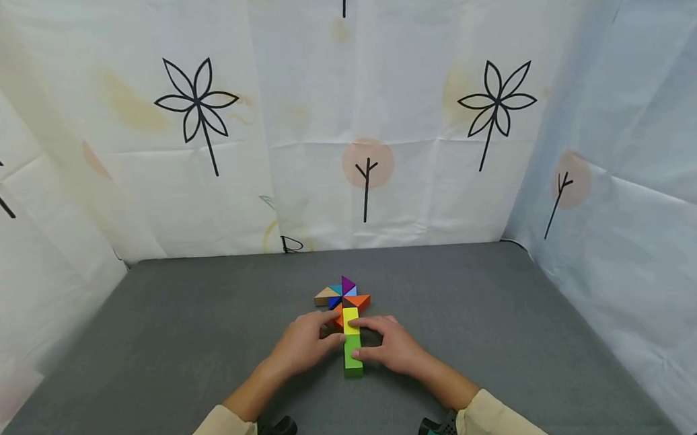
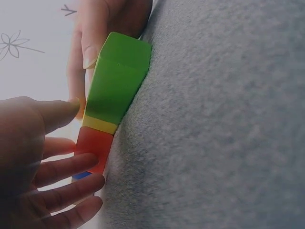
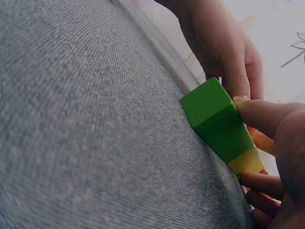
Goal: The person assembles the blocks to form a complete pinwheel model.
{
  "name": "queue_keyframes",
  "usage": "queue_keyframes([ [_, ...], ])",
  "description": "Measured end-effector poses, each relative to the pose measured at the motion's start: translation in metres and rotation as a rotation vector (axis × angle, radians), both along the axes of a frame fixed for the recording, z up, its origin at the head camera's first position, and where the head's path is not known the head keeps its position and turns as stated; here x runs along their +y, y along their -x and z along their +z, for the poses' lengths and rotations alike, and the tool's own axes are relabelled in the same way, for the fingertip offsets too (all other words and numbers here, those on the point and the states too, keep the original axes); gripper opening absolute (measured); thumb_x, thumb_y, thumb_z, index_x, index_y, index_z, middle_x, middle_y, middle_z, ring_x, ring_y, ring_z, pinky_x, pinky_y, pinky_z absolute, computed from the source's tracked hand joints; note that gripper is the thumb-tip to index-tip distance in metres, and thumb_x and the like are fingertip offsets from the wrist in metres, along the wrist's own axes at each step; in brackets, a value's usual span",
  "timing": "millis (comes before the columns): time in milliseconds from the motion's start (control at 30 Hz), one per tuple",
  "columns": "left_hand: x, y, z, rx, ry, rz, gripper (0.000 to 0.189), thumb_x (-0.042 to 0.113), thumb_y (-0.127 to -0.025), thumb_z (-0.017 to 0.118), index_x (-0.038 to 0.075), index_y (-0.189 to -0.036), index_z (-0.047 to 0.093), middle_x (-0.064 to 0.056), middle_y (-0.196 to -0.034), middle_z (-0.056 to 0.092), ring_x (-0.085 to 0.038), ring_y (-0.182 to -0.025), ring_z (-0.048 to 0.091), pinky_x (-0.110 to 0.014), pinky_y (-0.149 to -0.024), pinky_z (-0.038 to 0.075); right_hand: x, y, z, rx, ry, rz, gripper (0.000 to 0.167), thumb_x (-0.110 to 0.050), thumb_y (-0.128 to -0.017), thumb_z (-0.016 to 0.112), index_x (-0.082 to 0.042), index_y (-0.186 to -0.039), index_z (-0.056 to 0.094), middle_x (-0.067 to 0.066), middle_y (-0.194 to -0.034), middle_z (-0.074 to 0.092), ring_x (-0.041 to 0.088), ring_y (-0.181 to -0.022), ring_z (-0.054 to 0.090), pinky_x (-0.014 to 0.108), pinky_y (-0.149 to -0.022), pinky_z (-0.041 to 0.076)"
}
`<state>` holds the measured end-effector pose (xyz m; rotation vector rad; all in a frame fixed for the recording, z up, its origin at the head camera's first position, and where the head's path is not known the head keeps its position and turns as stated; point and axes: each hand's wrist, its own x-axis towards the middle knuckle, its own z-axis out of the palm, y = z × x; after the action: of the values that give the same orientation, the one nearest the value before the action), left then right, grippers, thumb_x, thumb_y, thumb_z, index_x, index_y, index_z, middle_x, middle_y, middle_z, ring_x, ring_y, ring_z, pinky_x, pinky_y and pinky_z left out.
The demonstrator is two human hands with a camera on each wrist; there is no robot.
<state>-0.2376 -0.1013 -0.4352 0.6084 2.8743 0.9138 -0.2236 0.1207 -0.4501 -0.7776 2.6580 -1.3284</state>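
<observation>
A green rectangular block [image 1: 353, 356] and a yellow block [image 1: 351, 320] lie end to end on the grey cloth, forming a straight strip. Its far end meets a pinwheel of triangular blocks, among them a purple triangle [image 1: 347, 285] and an orange triangle [image 1: 359, 301]. On the strip's left side is my left hand [image 1: 303, 343]. Its thumb reaches the strip near the green-yellow joint, and its loosely straight fingers lie along the red-orange block [image 2: 94, 148]. From the right, my right hand [image 1: 397, 345] touches the green block with its thumb and the yellow one with its index finger.
The grey cloth-covered table [image 1: 484, 329] spreads around the blocks. Behind it hangs a white patterned curtain [image 1: 305, 113], with more along both sides. Dark straps with devices [image 1: 439, 433] sit at the wrists, close to the table.
</observation>
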Motion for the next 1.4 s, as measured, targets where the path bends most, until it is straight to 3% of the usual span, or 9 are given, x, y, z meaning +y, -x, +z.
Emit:
queue_keyframes([
  [300,0.004,0.008,-0.001,0.014,0.022,0.056,0.056,0.045,-0.09,0.068,0.013,-0.135,0.06,0.005,-0.104,0.065,-0.012,-0.079,0.053,-0.034,-0.073,0.048,0.0,0.0,-0.001,0.011,0.01,0.012,0.051,-0.033,-0.085,0.076,-0.014,-0.131,0.062,0.005,-0.132,0.059,0.031,-0.12,0.044,0.056,-0.099,0.035],
  [933,0.001,0.012,-0.002,0.042,-0.017,0.061,0.051,0.041,-0.09,0.069,0.014,-0.132,0.062,0.005,-0.103,0.066,-0.013,-0.083,0.057,-0.036,-0.075,0.05,0.0,0.003,-0.002,0.009,0.009,0.013,0.051,-0.032,-0.086,0.075,-0.014,-0.132,0.062,0.004,-0.132,0.059,0.03,-0.119,0.044,0.055,-0.098,0.036],
  [1133,-0.012,0.01,0.004,0.045,-0.069,0.103,0.043,0.036,-0.089,0.071,0.016,-0.127,0.065,0.003,-0.105,0.066,-0.013,-0.083,0.058,-0.034,-0.071,0.051,-0.001,0.003,0.0,-0.005,-0.008,0.007,0.051,-0.032,-0.087,0.074,-0.014,-0.133,0.061,0.006,-0.134,0.058,0.031,-0.12,0.044,0.056,-0.099,0.035],
  [1400,-0.043,0.009,0.01,0.126,-0.12,0.193,0.04,0.031,-0.09,0.071,0.015,-0.126,0.065,-0.004,-0.114,0.065,-0.016,-0.087,0.059,-0.035,-0.071,0.051,0.002,0.004,0.008,-0.059,0.019,-0.04,0.053,-0.03,-0.09,0.071,-0.015,-0.138,0.056,0.012,-0.137,0.055,0.035,-0.126,0.047,0.058,-0.101,0.036],
])
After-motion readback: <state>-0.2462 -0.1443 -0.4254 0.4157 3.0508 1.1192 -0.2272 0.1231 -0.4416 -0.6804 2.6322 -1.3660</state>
